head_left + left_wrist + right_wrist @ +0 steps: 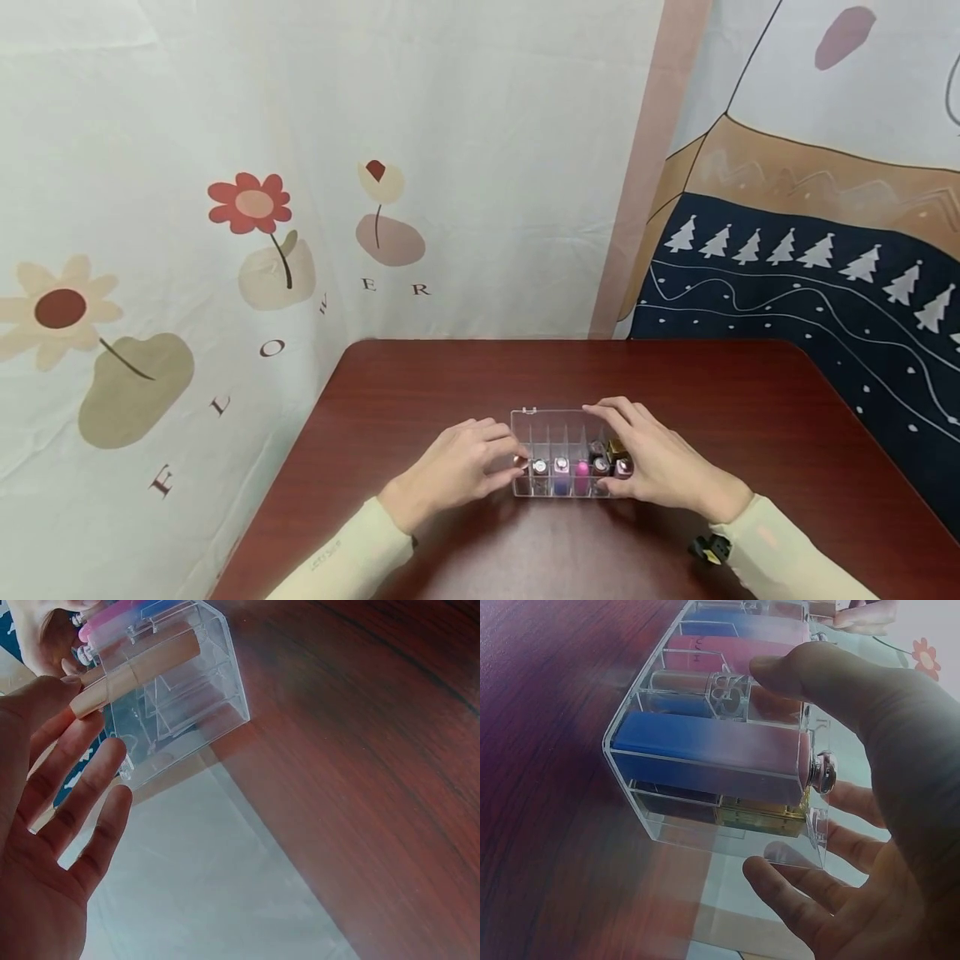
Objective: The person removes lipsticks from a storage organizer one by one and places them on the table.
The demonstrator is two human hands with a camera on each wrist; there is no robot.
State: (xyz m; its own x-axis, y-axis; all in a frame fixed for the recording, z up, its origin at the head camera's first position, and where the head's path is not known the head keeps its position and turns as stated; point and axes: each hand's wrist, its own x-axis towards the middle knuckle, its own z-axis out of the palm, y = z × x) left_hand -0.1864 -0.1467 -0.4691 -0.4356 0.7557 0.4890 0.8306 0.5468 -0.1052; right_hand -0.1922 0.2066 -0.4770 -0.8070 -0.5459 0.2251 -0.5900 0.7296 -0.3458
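A clear plastic organizer [557, 433] with a grid of compartments stands on the table, holding several lipsticks in its front row and some at the right of the back row. My left hand [465, 458] is at its left end. In the left wrist view, the thumb and index finger pinch the end of a tan lipstick tube [146, 671] that sits inside a compartment; the other fingers are spread. My right hand [660, 462] grips the organizer's right end, thumb in front, fingers behind. Beside that hand, a blue-to-pink lipstick [712, 754] with a round metal knob fills the end compartment.
The brown wooden table [420, 383] extends around the organizer. Behind it hangs a pale curtain [487, 167] printed with flowers, and a dark blue patterned cloth [750, 292] is at the right. A black device [709, 548] is strapped at the right wrist.
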